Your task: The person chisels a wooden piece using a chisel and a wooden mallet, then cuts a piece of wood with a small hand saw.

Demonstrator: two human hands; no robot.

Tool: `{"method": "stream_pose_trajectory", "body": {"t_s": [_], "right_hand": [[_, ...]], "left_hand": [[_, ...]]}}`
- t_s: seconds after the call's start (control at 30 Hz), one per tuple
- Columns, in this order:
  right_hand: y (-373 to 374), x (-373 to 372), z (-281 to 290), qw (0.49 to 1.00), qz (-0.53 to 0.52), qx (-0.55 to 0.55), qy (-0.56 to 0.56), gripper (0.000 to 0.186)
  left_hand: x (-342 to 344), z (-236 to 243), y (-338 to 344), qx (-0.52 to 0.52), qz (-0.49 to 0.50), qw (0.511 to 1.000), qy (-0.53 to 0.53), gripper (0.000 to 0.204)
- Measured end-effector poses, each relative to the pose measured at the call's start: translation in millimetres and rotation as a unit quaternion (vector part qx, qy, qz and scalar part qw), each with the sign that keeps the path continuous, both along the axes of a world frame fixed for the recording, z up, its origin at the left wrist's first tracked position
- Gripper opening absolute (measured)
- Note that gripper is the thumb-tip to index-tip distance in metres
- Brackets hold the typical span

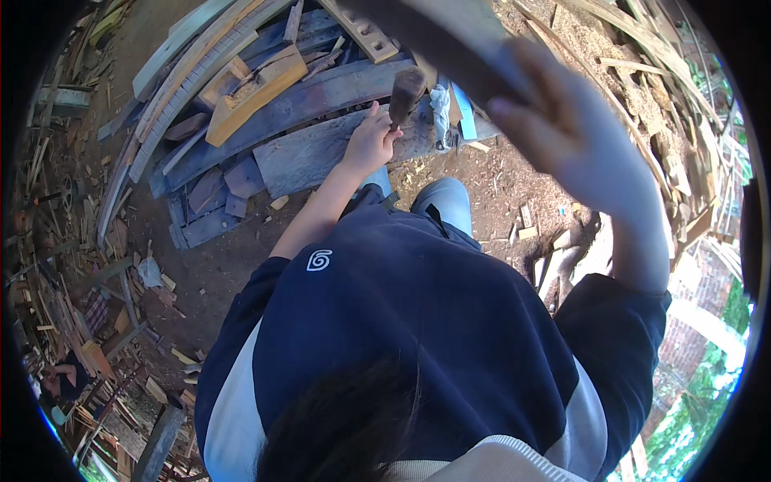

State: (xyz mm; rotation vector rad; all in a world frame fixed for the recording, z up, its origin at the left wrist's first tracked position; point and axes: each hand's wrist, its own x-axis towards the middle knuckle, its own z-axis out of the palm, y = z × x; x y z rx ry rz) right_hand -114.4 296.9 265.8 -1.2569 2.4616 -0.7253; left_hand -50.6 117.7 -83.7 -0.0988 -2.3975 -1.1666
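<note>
While gripping a dark-brown handle (408, 84) with the fingers of the left hand (371, 145) over a bench of weathered planks (301, 157), holds a blurred dark bar (454, 52) raised in the closed right hand (562, 124). Has a yellow wooden block (257, 96) leftward on the bench. Stands on a dirt floor (209, 297) strewn with wood chips (528, 233), between scrap wood (88, 353) at left and long boards (622, 22) at right.

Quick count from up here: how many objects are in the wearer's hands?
2. A dark, thick-ended tool stands in the left hand; a long dark bar, motion-blurred, is in the right hand. Anything small inside the grips would be hidden.
</note>
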Motion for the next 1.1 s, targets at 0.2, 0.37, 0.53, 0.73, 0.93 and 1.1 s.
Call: {"method": "stream_pose_trajectory", "body": {"t_s": [0.2,0.37,0.53,0.73,0.93,1.1], "right_hand": [[3,15,-2,0.940,-0.105,-0.314,-0.084,0.035],[-5,7,-17,0.989,-0.038,0.123,-0.071,0.042],[2,17,27,0.967,-0.104,-0.217,-0.083,0.048],[29,48,24,0.933,-0.232,-0.274,-0.035,0.045],[54,52,-11,0.898,-0.249,-0.316,-0.178,0.046],[63,66,-75,0.849,-0.316,-0.310,-0.289,0.044]], "left_hand": [[-1,-4,0,-0.017,-0.001,1.000,0.013,0.014],[2,-9,-5,-0.056,-0.024,0.998,-0.020,0.016],[6,1,-6,-0.019,-0.011,0.999,-0.043,0.015],[0,-3,-13,0.071,-0.015,0.994,-0.083,0.012],[-3,-11,-22,0.298,-0.022,0.950,-0.094,0.008],[-7,-21,-28,0.409,-0.013,0.909,-0.075,0.006]]}}
